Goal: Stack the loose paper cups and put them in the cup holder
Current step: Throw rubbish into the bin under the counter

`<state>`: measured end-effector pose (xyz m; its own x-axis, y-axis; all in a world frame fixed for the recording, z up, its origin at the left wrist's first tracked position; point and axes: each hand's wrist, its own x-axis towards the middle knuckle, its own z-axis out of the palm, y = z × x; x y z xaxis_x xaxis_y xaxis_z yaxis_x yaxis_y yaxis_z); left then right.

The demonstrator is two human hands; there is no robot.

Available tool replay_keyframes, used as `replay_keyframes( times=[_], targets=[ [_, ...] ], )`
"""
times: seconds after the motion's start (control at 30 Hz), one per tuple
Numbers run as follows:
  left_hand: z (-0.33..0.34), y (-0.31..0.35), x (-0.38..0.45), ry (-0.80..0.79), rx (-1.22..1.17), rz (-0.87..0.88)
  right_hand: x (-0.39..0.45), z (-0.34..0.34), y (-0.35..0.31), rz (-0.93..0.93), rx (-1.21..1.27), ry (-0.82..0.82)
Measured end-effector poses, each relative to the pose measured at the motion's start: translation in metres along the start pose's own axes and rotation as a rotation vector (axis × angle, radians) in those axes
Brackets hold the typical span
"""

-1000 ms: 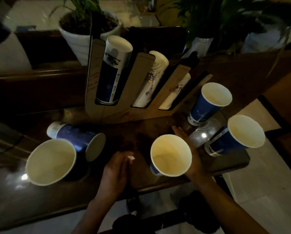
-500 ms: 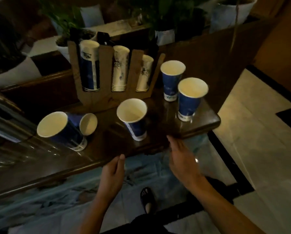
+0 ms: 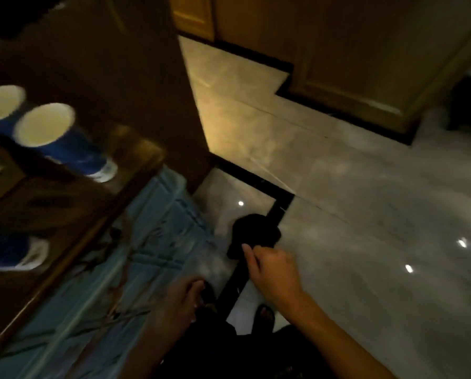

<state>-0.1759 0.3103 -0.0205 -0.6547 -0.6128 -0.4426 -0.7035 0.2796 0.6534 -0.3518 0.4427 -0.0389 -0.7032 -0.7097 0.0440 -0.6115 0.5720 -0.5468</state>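
Both hands, left [image 3: 181,299] and right [image 3: 272,272], hang empty, fingers loosely curled, well apart from blue paper cups [image 3: 62,140] on the dark wooden table [image 3: 73,214].

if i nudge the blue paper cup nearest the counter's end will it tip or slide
Probably tips: the blue paper cup is tall, with a wide mouth over a narrow base. It looks empty, so likely light. It stands near the end of the wooden counter, so a push could send it off.
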Motion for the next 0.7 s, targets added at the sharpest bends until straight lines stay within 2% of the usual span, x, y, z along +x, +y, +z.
replay_keyframes(
  times=[0.37, 0.53, 0.7],
  targets=[
    [0.022, 0.03, 0.103, -0.212, 0.257, 0.24, -0.011, 0.004, 0.078, 0.353, -0.203, 0.008],
    [0.004, 0.031, 0.165, -0.336, 0.311, 0.159, 0.012, 0.025, 0.068, 0.667, -0.13, -0.001],
    [-0.015, 0.014, 0.219, -0.311, 0.431, 0.214, 0.036, 0.04, 0.048, 0.881, -0.03, -0.085]
  ],
)
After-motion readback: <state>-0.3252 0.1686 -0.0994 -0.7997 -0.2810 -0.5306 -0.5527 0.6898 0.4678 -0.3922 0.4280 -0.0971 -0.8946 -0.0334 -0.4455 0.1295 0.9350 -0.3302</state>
